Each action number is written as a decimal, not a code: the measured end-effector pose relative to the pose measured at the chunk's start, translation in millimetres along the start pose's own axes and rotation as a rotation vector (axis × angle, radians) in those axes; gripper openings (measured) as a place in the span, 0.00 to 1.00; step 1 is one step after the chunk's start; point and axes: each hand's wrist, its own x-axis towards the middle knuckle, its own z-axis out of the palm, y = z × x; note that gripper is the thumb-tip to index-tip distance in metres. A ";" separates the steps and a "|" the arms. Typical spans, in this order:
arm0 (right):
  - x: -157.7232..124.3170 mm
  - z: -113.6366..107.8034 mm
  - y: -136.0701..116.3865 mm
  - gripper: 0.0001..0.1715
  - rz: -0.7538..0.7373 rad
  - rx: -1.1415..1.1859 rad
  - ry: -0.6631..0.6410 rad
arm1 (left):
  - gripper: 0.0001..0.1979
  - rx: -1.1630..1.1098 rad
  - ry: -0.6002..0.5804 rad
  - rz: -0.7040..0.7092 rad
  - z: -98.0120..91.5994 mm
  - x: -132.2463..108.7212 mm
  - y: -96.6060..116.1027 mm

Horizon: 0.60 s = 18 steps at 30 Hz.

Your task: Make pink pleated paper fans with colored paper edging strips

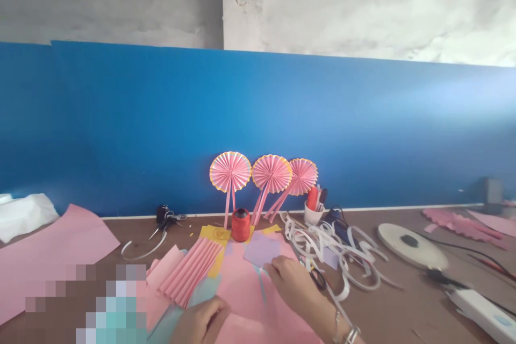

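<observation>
At the bottom of the head view, my left hand (203,318) is closed, its fingertips pinching the corner of a pink paper sheet (245,330). My right hand (288,279) is farther forward, fingers curled together at the near edge of a purple paper piece (262,249); what they grip, if anything, is hidden. Under both hands lie larger pink sheets (234,279) with a thin light-blue strip between. Left of them rests a pleated pink paper (191,271). A red spool of thread (241,226) stands just beyond the papers.
Three round pink paper fans (230,172) lean against the blue partition (161,118). Curled white strips (318,242), scissors (317,278) and a white cup (313,214) of pens lie to the right, then a pale round device (413,247) and a power strip (484,314). Keys (167,219) lie left.
</observation>
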 end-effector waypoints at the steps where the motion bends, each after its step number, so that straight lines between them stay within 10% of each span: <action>1: -0.5 -0.5 -0.1 0.20 -0.011 -0.003 -0.016 | 0.17 -0.002 -0.015 0.007 -0.9 -0.3 1.0; 18: 6.7 -11.3 18.9 0.18 0.142 -0.124 -0.067 | 0.11 0.095 0.028 0.119 -1.8 0.9 3.1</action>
